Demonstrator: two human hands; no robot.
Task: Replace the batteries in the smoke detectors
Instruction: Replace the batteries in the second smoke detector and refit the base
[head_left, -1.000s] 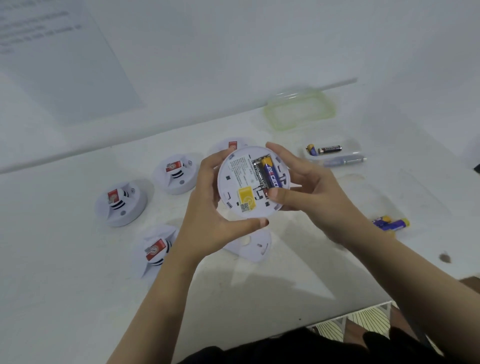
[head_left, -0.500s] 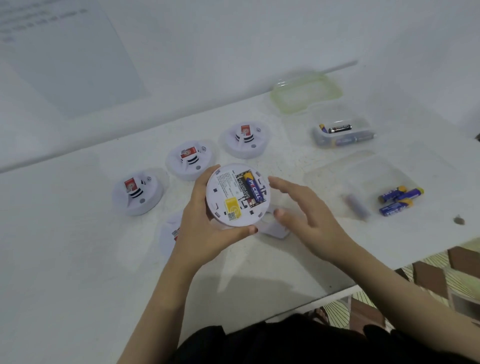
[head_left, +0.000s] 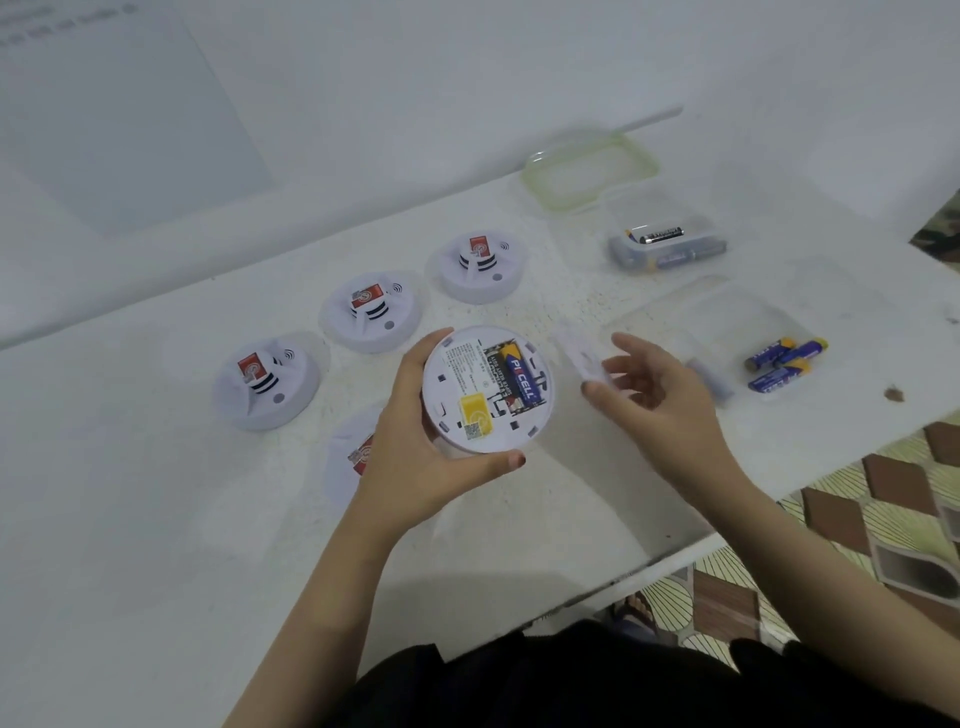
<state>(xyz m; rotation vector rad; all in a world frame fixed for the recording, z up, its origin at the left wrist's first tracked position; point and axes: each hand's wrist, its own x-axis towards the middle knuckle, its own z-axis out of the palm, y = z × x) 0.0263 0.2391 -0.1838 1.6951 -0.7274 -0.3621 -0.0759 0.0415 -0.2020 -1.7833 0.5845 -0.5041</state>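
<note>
My left hand grips a round white smoke detector with its back facing up. Its battery bay is uncovered and holds a blue and yellow battery. My right hand hovers just right of the detector and pinches a small white cover piece, which is blurred. Three more smoke detectors stand in a diagonal row behind. Another one lies partly hidden under my left wrist.
A clear box with batteries stands at the back right, with its green-rimmed lid behind it. A clear tray on the right holds several blue batteries. The white table's front edge runs diagonally on the right above a patterned floor.
My right hand came off the detector, reached to the table beside it and lifted the white cover piece. The left hand lowered the detector and still holds it.
</note>
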